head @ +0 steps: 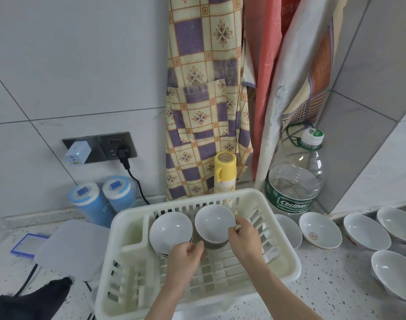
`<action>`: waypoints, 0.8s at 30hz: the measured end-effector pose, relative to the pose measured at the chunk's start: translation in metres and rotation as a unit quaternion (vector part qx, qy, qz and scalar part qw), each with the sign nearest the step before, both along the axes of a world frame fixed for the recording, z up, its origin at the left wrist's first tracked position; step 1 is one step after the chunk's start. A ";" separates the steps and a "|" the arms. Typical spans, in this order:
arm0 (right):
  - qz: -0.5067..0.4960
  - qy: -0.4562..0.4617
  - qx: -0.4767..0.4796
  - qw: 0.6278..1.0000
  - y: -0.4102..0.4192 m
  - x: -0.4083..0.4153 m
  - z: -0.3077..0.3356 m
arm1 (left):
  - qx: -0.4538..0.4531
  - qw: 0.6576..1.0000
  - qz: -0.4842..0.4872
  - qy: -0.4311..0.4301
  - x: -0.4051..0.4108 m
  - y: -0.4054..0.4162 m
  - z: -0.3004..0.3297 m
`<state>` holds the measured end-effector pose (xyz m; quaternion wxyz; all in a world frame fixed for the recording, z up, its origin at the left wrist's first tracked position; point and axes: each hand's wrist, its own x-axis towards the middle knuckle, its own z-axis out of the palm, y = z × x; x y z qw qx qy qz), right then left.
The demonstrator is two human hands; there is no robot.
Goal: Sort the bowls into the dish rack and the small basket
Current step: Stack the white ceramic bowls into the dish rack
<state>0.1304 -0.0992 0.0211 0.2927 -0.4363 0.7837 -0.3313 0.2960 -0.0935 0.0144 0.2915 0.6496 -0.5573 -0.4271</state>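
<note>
I am seating a white bowl (pixel 214 224) on edge in the dish rack (pixel 289 262), beside the bowls (pixel 170 229) already there. My right hand (pixel 244 239) pinches its rim; my left hand (pixel 185 258) curls at its base. Next, I judge, let go gently.

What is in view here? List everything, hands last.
dish rack: 1, cream plastic, centre counter
held bowl: 1, white, in rack
stacked bowls: a few, white, rack's left
loose bowls: at least five, white, counter right
water bottle: 1, clear, green label, behind rack
yellow bottle: 1, behind rack
blue containers: 2, left wall
aprons: several, patterned, hanging
charger: 1, white, in socket
left hand: pinches bowl's near rim
right hand: grips bowl's right rim
</note>
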 end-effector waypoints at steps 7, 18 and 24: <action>0.028 0.031 0.045 0.998 -0.002 0.000 -0.002 | 0.039 0.998 -0.041 -0.008 -0.005 0.000 -0.002; 0.042 0.020 0.092 0.995 -0.002 -0.001 -0.005 | 0.041 0.996 -0.076 0.027 -0.006 0.002 0.000; 0.041 -0.022 0.106 0.993 -0.001 -0.005 -0.006 | 0.067 0.993 -0.070 0.066 -0.009 0.004 0.003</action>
